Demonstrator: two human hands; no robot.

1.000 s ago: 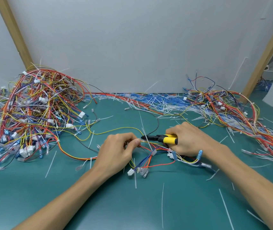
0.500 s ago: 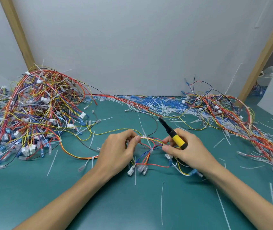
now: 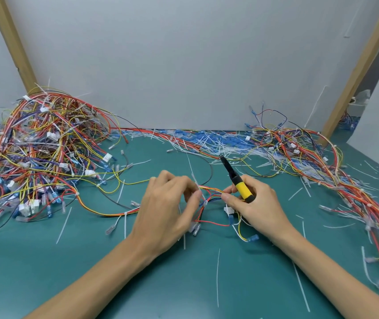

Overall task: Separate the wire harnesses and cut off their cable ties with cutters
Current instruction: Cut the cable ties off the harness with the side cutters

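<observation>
While reaching in with both forearms, cut off at the bottom edge, pinches small harness (image 3: 209, 199) at mid-table between thumb and curled fingers of left hand (image 3: 167, 210). Grips cutters (image 3: 241, 186) by the yellow handle in right hand (image 3: 257, 203), with thumb and forefinger of that hand also nipping the harness wires just beside the left fingertips. Points black cutter tip up and away toward the wall, clear of the held wires. Cutter blades too small to judge open or closed.

Between the hands, harness loop sagging onto green mat (image 3: 183, 284): red, yellow, blue and orange wires. White plug and blue terminals partly hidden under right palm. Small white cable tie (image 3: 204, 203) on the harness near left fingertips, blurred. Around the forearms, loose cut ties (image 3: 217, 277) scattered on the mat.

Farther left, big tangled harness pile (image 3: 41, 157), cut off by the left edge. Farther right, flatter harness pile (image 3: 322, 171) running off the right edge, smeared at the corner. Between them along the wall foot, heap of white tie offcuts (image 3: 213, 143) mixed with blue bits, too fine to sort. Behind, grey wall (image 3: 183, 65) and two slanted wooden posts (image 3: 11, 42).

Against half a second ago: same grips, hands and cutters about the same. Against one second ago: cutters no longer lying level with tip at the left fingertips.
</observation>
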